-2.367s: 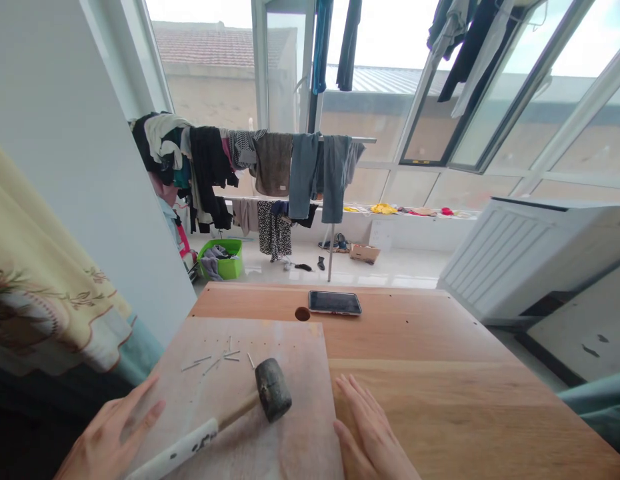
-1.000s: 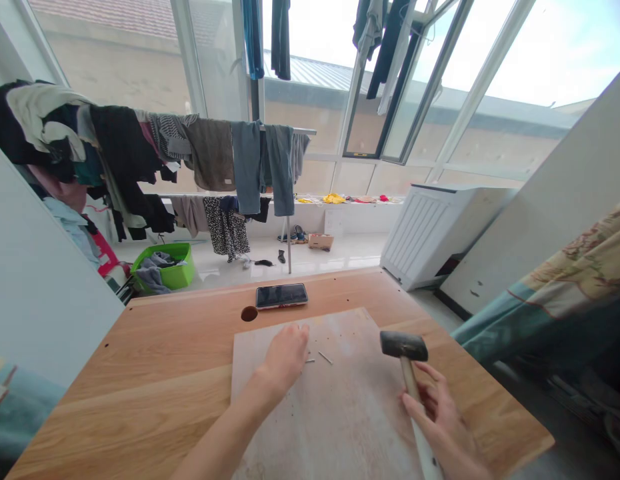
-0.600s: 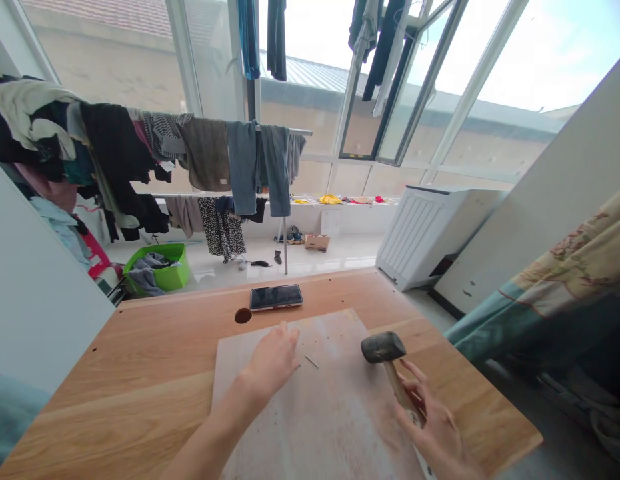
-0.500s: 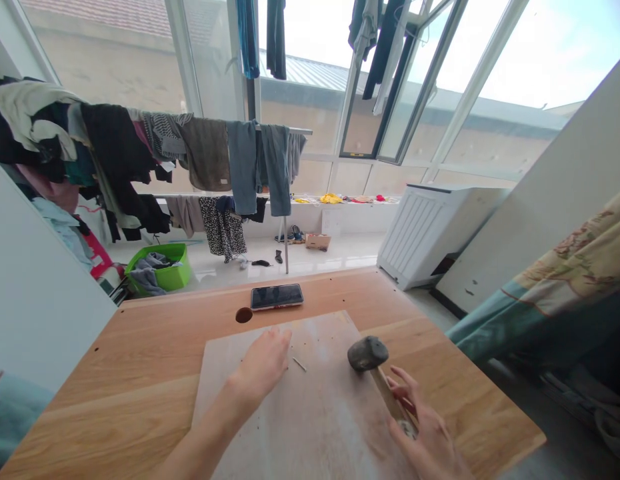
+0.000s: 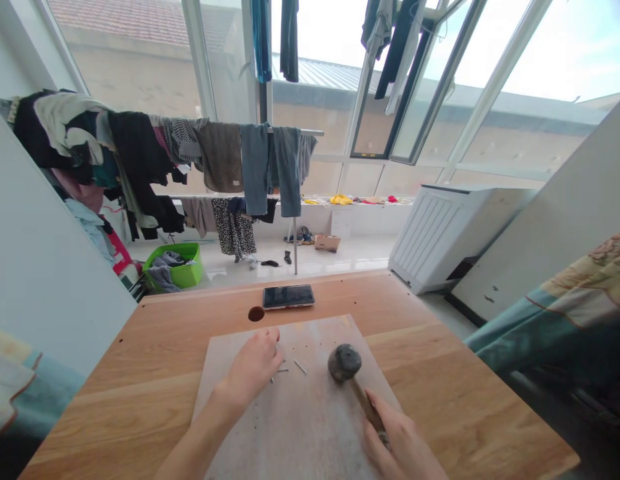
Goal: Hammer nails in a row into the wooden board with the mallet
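Note:
My right hand grips the wooden handle of a hammer with a dark rubber head, held just over a pale scuffed board on the wooden table. My left hand rests on the board to the left of the hammer head, fingers curled and pinching a thin nail that stands near its fingertips. Several loose nails lie on the board between the hand and the hammer head.
A dark phone lies face up at the table's far edge, beside a round hole. Beyond are a rack of hanging clothes, a green basket and a white unit. Patterned fabric hangs at the right.
My right hand has swung the hammer head leftward toward the middle of the board. My left hand stayed by the nails and its fingers closed on one. The view shifted slightly.

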